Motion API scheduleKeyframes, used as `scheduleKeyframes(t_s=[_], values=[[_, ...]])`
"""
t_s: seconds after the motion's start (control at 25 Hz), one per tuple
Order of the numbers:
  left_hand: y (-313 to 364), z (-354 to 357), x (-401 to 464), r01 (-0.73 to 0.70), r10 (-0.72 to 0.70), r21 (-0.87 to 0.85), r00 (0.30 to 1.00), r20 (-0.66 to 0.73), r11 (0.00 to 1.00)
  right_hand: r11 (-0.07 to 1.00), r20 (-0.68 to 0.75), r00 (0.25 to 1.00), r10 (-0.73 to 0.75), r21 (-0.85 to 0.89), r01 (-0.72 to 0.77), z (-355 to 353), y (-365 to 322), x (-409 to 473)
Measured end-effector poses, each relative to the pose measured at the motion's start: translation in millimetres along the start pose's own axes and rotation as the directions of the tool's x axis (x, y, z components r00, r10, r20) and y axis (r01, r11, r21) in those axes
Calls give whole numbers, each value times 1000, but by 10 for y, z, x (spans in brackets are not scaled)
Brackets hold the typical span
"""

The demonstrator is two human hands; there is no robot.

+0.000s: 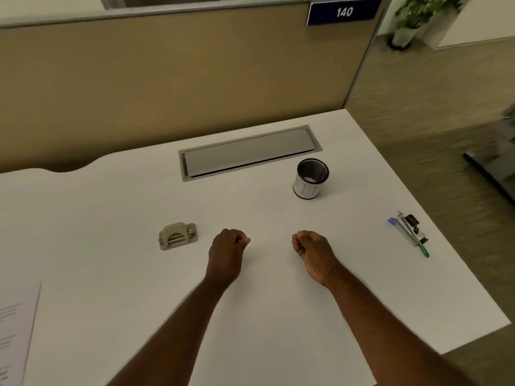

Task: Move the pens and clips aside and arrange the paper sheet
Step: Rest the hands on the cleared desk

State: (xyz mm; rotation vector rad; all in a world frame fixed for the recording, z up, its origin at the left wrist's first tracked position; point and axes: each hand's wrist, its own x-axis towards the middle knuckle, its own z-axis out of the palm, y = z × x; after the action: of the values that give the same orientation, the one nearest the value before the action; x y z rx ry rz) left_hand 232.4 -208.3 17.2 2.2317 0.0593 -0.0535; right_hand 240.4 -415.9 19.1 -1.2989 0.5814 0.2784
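Note:
Both fists rest over the middle of the white desk [111, 246]. My left hand [227, 253] is closed with nothing in it, and my right hand [313, 253] is closed the same way a short gap to its right. A bundle of pens [409, 232] with black clips lies near the desk's right edge, far from my right hand. A printed paper sheet [14, 335] lies at the lower left, partly cut off by the frame. A round pen holder [310, 178] stands upright beyond my right hand.
A beige hole punch [177, 235] sits left of my left hand. A grey cable-tray lid [248, 151] is set into the desk at the back. A tan partition [167, 79] rises behind it. The desk's right edge drops to the floor.

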Motion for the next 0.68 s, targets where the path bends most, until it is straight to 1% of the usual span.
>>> scheduleKeyframes(t_s=[0.04, 0.08, 0.12, 0.16, 0.2, 0.24, 0.28, 0.32, 0.4, 0.48, 0.56, 0.6, 0.68], values=[[146, 75, 214, -38, 36, 93, 999, 23, 995, 983, -8, 997, -79, -168, 76, -90, -179, 140], [307, 162, 458, -87, 81, 191, 996, 41, 978, 925, -23, 986, -164, -350, 146, -178, -381, 311], [460, 237, 694, -144, 134, 287, 989, 56, 947, 833, -39, 967, -252, -517, 196, -243, -573, 466], [615, 309, 927, -207, 194, 368, 978, 72, 907, 711, -39, 934, -355, -659, 243, -285, -754, 627], [766, 388, 1153, -265, 251, 424, 964, 91, 866, 583, 0, 897, -442, -760, 288, -317, -924, 798], [906, 470, 1353, -309, 293, 455, 950, 108, 835, 465, 67, 870, -488, -824, 324, -325, -1072, 945], [1043, 575, 1545, -338, 321, 467, 940, 119, 817, 362, 137, 856, -499, -864, 349, -333, -1207, 1086], [1154, 674, 1702, -354, 336, 470, 934, 125, 809, 282, 194, 849, -491, -887, 365, -326, -1308, 1198], [1303, 846, 1939, -349, 328, 468, 936, 129, 811, 208, 271, 841, -468, -892, 402, -305, -1418, 1354], [1374, 987, 2099, -333, 299, 465, 943, 147, 820, 193, 329, 820, -468, -868, 458, -307, -1442, 1460], [1395, 1079, 2201, -326, 267, 474, 945, 188, 818, 174, 336, 817, -469, -871, 459, -349, -1441, 1570], [1385, 1105, 2220, -321, 253, 483, 946, 203, 814, 163, 329, 826, -457, -882, 442, -375, -1426, 1604], [1353, 1134, 2226, -296, 234, 478, 954, 186, 827, 170, 299, 839, -455, -896, 411, -405, -1420, 1641]])
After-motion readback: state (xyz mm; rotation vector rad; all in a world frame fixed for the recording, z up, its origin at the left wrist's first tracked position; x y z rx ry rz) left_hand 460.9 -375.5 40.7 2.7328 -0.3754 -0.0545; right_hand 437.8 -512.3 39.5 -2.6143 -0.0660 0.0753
